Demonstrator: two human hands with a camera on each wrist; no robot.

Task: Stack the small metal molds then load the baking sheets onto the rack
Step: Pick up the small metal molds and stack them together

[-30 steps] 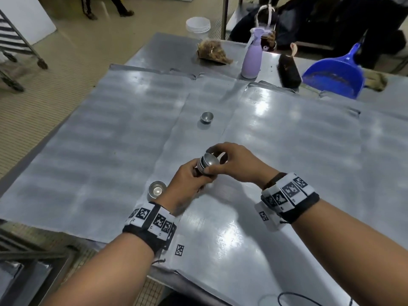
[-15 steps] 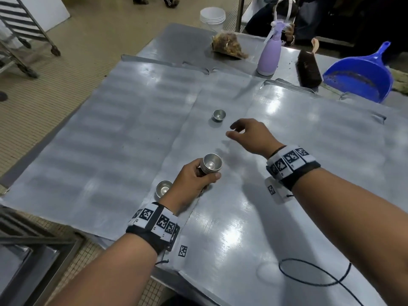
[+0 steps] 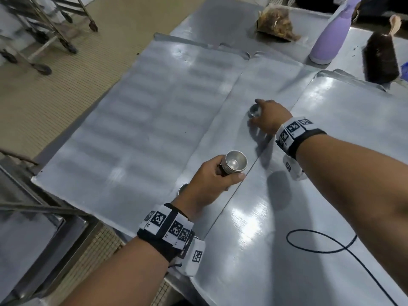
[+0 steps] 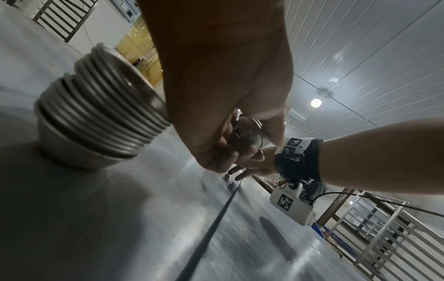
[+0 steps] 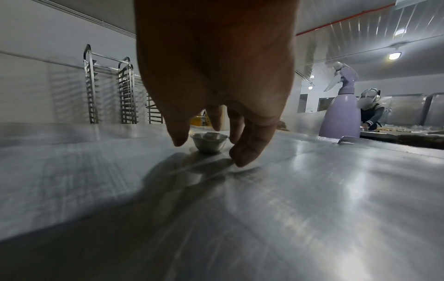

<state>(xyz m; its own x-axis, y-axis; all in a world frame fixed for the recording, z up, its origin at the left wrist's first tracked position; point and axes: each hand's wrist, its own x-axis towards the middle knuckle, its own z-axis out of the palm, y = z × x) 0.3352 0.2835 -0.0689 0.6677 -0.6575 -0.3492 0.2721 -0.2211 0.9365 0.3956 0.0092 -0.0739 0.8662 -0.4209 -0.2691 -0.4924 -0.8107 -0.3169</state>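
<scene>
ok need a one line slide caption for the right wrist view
Right hand reaching down over a single small metal mold on the baking sheet.

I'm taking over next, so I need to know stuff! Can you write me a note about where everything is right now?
Left grip: holds a stack of molds above the baking sheets.
Right grip: open, fingers around a lone mold, not closed on it.
Second stack stands on the sheet beside the left wrist.
Done: most molds stacked.
Left: add the lone mold, then load the sheets onto the rack.
</scene>
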